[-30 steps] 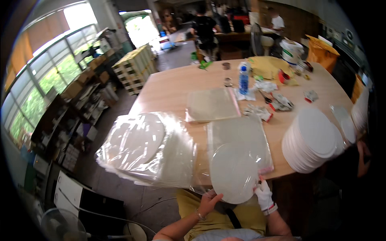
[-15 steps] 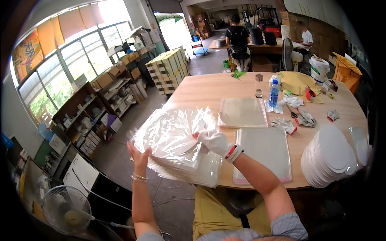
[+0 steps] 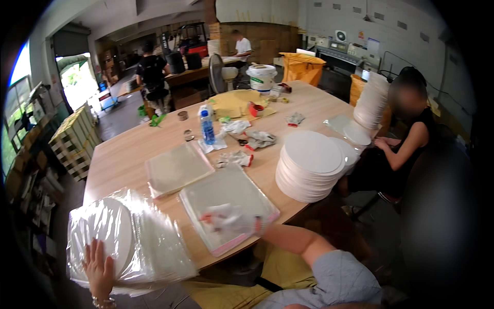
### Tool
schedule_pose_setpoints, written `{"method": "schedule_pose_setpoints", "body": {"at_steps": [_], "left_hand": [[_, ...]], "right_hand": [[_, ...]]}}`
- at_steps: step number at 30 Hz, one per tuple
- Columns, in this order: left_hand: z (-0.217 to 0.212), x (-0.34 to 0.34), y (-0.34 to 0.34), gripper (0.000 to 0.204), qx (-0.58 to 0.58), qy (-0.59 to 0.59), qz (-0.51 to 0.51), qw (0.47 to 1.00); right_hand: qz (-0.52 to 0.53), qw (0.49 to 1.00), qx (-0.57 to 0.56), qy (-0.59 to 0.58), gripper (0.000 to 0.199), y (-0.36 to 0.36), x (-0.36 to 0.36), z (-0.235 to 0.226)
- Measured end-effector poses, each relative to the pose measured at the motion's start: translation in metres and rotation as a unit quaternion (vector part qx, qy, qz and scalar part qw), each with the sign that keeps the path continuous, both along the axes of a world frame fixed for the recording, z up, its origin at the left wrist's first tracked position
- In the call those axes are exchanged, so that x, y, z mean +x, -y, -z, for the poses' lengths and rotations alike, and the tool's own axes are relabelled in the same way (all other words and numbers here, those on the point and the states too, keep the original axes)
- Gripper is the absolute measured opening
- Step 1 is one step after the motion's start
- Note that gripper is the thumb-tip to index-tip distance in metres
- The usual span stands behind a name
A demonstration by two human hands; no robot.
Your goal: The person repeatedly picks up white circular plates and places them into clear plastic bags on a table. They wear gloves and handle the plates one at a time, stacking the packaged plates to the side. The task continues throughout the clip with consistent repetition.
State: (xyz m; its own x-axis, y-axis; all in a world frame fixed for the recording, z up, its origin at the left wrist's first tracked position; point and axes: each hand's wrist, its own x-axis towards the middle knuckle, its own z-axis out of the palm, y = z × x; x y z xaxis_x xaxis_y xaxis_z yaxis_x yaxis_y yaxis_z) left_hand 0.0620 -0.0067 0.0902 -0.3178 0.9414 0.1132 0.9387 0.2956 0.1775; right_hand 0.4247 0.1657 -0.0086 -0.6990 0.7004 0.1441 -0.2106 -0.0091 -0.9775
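My bare left hand [image 3: 98, 268] lies flat, fingers spread, on a stack of clear plastic bags [image 3: 159, 239] at the table's left front edge. Inside the top bag shows a round white disc [image 3: 110, 232]. My right hand [image 3: 226, 217], in a white glove, is over a pile of flat clear bags [image 3: 229, 188] with a pink edge; motion smears its fingers. Farther back lies a second pile of clear bags [image 3: 179, 167]. To the right of my right hand stands a tall stack of white round discs [image 3: 311, 165].
Work gloves [image 3: 260, 139], a blue-labelled bottle [image 3: 207, 129], red tape [image 3: 255, 109], yellow paper [image 3: 231, 102] and a white bucket [image 3: 261, 78] occupy the table's far part. A seated person [image 3: 411, 134] is at the right beside another disc stack [image 3: 371, 100]. Two more people are in the background.
My view has turned to the right, bringing the seated person into sight. My right hand has left the bagged stack for the pink-edged pile. My left hand has gone from its side onto its top.
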Motion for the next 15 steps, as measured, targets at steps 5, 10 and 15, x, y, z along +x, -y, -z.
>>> {"method": "schedule_pose_setpoints", "body": {"at_steps": [5, 10, 15], "left_hand": [[0.015, -0.009, 0.0, 0.048, 0.172, -0.095, 0.072, 0.978], [-0.026, 0.046, 0.004, 0.037, 0.441, -0.124, 0.184, 0.87], [0.02, 0.112, 0.017, 0.032, 0.436, 0.136, 0.328, 0.827]], "right_hand": [[0.406, 0.739, 0.398, 0.362, 0.019, 0.001, 0.211, 0.001], [0.36, 0.632, 0.413, 0.549, 0.031, -0.002, 0.332, -0.019], [0.3, 0.666, 0.446, 0.517, 0.023, -0.008, 0.369, -0.023]]}}
